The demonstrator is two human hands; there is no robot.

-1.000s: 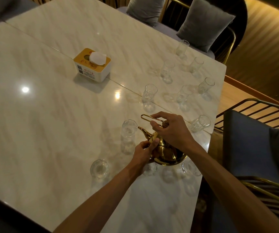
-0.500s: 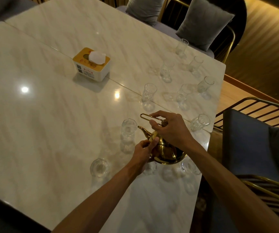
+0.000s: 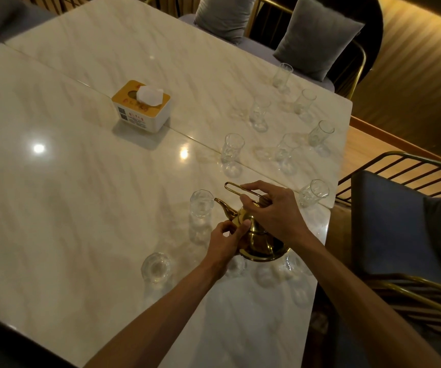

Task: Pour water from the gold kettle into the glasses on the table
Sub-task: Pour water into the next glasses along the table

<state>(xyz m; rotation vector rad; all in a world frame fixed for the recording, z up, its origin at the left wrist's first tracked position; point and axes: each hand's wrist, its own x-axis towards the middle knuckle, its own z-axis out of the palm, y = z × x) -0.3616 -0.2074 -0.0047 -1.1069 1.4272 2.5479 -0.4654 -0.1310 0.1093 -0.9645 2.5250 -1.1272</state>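
- The gold kettle (image 3: 260, 241) is tipped forward over the pale marble surface (image 3: 68, 208), near its right edge, with the curved spout (image 3: 223, 207) pointing at the rim of the nearest glass (image 3: 200, 205).
- The right hand (image 3: 275, 211) grips the thin looped handle (image 3: 240, 189) from above, fingers curled round the wire.
- The left hand (image 3: 227, 240) pinches the knob of the lid (image 3: 242, 221), thumb laid along its top and fingers curled under (whether the lid is lifted or pressed down cannot be told).
- Whether any water runs from the spout cannot be told; the light is dim and warm.
- A second glass (image 3: 156, 267) stands nearer the person, to the left of the left forearm, seen almost straight down its mouth.
- More glasses show partly under and beside the kettle's base, blurred by reflections on the stone.
- Further off, a glass (image 3: 232, 152) stands by the seam between the two slabs, and another (image 3: 315, 192) stands near the right edge, just beyond the right hand.
- A loose cluster of five more glasses (image 3: 288, 152) spreads toward the far right corner, each apart from the others.
- A white tissue box with a yellow top (image 3: 142, 106) sits well apart to the left, a tissue sticking up from its slot.
- Grey cushions (image 3: 317, 38) lean on a gold-framed seat beyond the far edge, and a dark blue chair (image 3: 389, 221) stands at the right.
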